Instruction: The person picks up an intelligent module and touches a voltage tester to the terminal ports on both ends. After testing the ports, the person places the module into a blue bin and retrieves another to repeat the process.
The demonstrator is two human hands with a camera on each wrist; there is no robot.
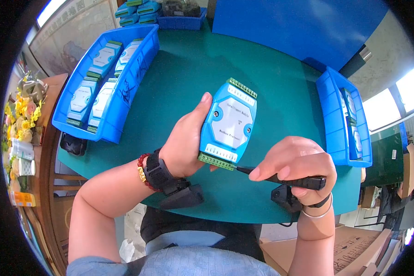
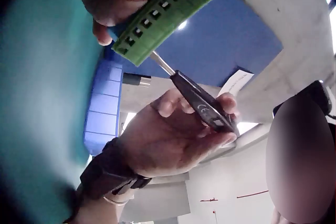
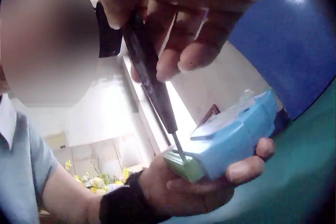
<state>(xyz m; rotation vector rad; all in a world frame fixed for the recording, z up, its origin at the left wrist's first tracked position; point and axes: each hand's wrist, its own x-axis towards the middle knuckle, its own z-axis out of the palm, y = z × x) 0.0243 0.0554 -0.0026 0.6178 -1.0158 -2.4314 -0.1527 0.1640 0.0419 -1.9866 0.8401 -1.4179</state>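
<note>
My left hand grips a blue electronic module with a white label reading "Intelligent Module" and "Modbus Protocol". Green terminal blocks line both of its ends. With my right hand I hold a black-handled screwdriver between thumb and fingers. Its metal shaft meets the near green terminal block at the right-hand end. From the left wrist, a row of square openings shows in that green block, with the shaft behind it. In the right wrist view the screwdriver points down onto the block's top.
A blue bin on the left holds several similar modules. Another blue bin with modules stands at the right edge of the green table. More modules are stacked at the back beside a blue tray. A blue panel rises behind.
</note>
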